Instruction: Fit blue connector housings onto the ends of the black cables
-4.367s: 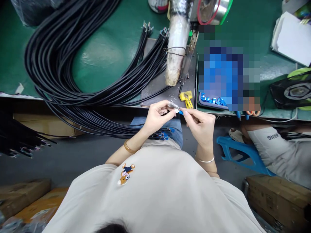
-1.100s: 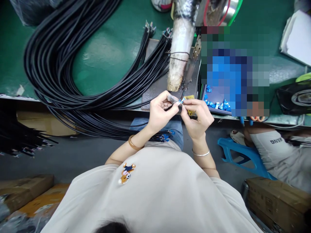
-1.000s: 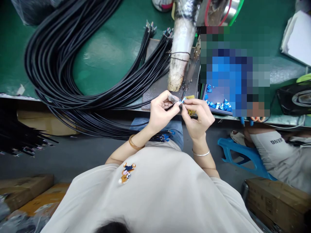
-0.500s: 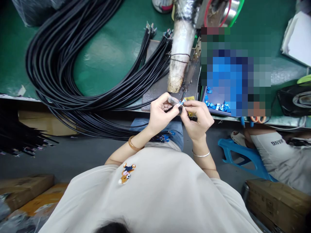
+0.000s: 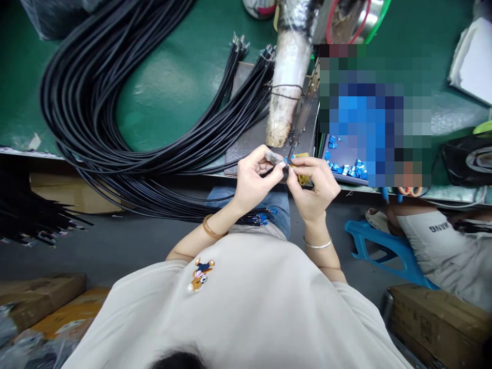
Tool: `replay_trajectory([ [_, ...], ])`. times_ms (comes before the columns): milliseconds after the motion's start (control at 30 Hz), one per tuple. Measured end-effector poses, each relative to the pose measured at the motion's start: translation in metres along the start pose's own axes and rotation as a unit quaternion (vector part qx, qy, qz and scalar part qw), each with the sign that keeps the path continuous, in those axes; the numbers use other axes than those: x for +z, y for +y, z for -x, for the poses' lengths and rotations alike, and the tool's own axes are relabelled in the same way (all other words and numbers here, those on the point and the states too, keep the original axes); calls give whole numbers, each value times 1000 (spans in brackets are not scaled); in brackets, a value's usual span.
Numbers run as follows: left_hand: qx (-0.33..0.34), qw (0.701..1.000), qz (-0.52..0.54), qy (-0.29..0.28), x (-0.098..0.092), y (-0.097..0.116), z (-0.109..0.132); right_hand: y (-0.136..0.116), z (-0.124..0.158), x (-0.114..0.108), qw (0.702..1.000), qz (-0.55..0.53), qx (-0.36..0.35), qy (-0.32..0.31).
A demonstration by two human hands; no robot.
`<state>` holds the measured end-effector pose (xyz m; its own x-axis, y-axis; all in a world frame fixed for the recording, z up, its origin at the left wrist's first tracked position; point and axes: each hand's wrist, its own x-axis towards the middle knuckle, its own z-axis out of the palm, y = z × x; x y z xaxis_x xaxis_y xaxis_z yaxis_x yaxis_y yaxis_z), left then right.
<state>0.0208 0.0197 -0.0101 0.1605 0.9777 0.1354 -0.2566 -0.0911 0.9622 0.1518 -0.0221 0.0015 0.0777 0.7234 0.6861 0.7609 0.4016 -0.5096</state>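
Note:
My left hand point(image 5: 258, 177) pinches the end of a black cable near its thumb, with a grey wrapping on the index fingertip. Close against it, my right hand point(image 5: 313, 184) has thumb and fingertips pressed together at a small blue piece point(image 5: 286, 161) by the cable's end. The fingertips cover most of both. Just above the hands are a white, tape-wrapped duct point(image 5: 286, 92) and a thin metal tool tip. A large bundle of black cables point(image 5: 154, 159) curves in from the left. Finished-looking blue ends point(image 5: 261, 219) lie over my lap.
A tray point(image 5: 348, 177) with small blue parts stands at the right, partly pixelated. Orange-handled scissors point(image 5: 410, 190) lie at the table edge. Beyond are a black fan point(image 5: 467, 159), a blue stool point(image 5: 388, 251) and another person's leg point(image 5: 423, 225). Cardboard boxes point(image 5: 434, 323) stand below.
My hands stay nearly in place, with fingertips still together at the cable end. The blue piece shows less between them. The view has shifted slightly.

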Motion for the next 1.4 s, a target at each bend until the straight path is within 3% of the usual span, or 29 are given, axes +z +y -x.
replay_trajectory([
  [300, 32, 999, -16, -8, -1, 1, 0, -3, -3, -1, 1000, 13, -27, 9],
  [567, -36, 999, -7, -19, -3, 3, 3, -2, 0, -6, 992, 77, -96, -23],
  [733, -24, 998, -25, -47, -4, 8, 8, -4, -3, -14, 999, 42, -18, -22],
  [900, 0, 994, -70, -83, -11, 13, 15, -10, -9, -26, 990, 15, 94, -102],
  [967, -31, 994, -53, -91, -15, 14, 16, -11, -8, -27, 991, 3, 90, -96],
  [1133, -143, 976, 62, -151, -27, 16, 12, -6, 6, -15, 1000, -8, -27, -14],
  [1300, -138, 976, 68, -155, -30, 21, 11, -13, 12, -19, 987, -37, 142, -58],
  [1400, -101, 983, 31, -153, -27, 19, 15, -25, 5, -30, 988, 14, 128, -87],
])
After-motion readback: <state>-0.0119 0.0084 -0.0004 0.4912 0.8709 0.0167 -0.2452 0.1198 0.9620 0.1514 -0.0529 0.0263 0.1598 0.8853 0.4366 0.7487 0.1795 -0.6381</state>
